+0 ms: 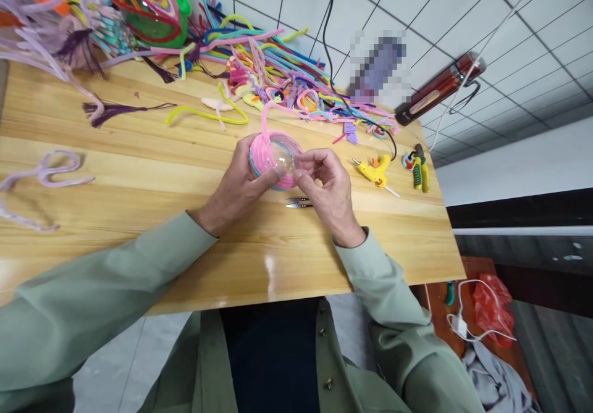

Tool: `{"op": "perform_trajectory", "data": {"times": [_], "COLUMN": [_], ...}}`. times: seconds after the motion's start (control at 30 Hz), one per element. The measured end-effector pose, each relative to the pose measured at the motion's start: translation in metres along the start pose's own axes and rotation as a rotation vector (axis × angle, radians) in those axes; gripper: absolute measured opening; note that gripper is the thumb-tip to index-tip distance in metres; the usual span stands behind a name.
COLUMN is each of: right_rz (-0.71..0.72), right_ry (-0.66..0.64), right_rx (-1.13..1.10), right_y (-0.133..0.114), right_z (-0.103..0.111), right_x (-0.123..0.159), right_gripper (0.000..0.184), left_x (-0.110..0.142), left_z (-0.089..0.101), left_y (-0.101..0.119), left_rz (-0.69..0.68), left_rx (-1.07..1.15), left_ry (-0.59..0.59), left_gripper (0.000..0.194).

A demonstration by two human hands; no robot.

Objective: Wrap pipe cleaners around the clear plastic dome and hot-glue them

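My left hand [241, 175] is closed round the left side of a clear plastic ball [281, 154], its thumb lying across the front. Fuzzy pink pipe cleaner [263, 151] and some blue are wrapped about the ball, and one pink end loops up and away to the right behind it. At the ball's right rim, my right hand [327, 184] has thumb and fingers pinched together against the edge; the exact strand between the fingertips is hard to make out. Just below the ball, small thread snips [299, 203] lie on the wood, partly covered by my right hand.
A heap of coloured pipe cleaners [287, 67] lines the table's back edge, with a decorated mask-like piece [148, 5] at left. Right of my hands lie a yellow glue gun [376, 171] with its cord and pliers [421, 169]. Behind stands a red thermos [440, 89].
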State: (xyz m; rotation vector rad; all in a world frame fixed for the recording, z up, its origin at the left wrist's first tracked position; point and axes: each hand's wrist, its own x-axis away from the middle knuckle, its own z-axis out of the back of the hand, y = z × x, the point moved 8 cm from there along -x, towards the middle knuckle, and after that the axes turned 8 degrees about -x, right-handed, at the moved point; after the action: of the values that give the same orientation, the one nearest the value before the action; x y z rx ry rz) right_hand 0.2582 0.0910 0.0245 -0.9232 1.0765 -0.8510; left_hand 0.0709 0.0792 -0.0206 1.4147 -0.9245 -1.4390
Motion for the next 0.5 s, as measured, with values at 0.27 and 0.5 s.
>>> {"op": "perform_trajectory", "data": {"times": [0.27, 0.5], "right_rz": [-0.04, 0.007], "right_ry": [-0.003, -0.015], "right_rx": [-0.022, 0.015], "right_y": [0.0013, 0.0048], "right_z": [-0.0001, -0.0014], "right_x": [0.0, 0.0009], "right_gripper": [0.03, 0.029], "left_x": [0.0005, 0.0025], "left_z": [-0.0017, -0.0008], "left_y": [0.002, 0.0035], "left_rz": [-0.003, 0.021], "left_rx": [0.027, -0.019], "left_ry": [-0.014, -0.027], "left_gripper": [0.07, 0.073]}}
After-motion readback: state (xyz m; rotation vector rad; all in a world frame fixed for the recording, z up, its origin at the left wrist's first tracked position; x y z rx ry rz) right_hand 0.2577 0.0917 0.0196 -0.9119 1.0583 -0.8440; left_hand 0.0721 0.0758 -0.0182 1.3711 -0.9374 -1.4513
